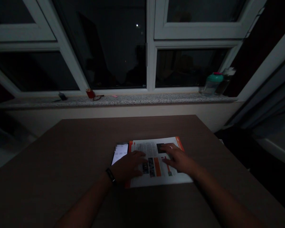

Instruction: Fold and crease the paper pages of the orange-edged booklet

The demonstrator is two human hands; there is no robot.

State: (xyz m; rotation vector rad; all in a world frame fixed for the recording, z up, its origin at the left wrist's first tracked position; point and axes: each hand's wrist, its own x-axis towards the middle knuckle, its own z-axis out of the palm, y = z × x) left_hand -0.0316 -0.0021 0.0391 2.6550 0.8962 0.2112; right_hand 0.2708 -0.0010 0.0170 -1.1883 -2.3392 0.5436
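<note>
A printed sheet or thin booklet with orange edges, text and small pictures lies flat on the brown table. My left hand rests on its left part, fingers spread and holding nothing, with a dark band on the wrist. On the right part lies my right hand, its fingers apart and nothing in them. A phone with a lit screen showing a timer lies against the paper's left edge, partly covered by my left hand.
Behind the table runs a speckled windowsill below dark windows. On it stand a green-lidded bottle, another clear bottle, a small red object and glasses. A curtain hangs at the right.
</note>
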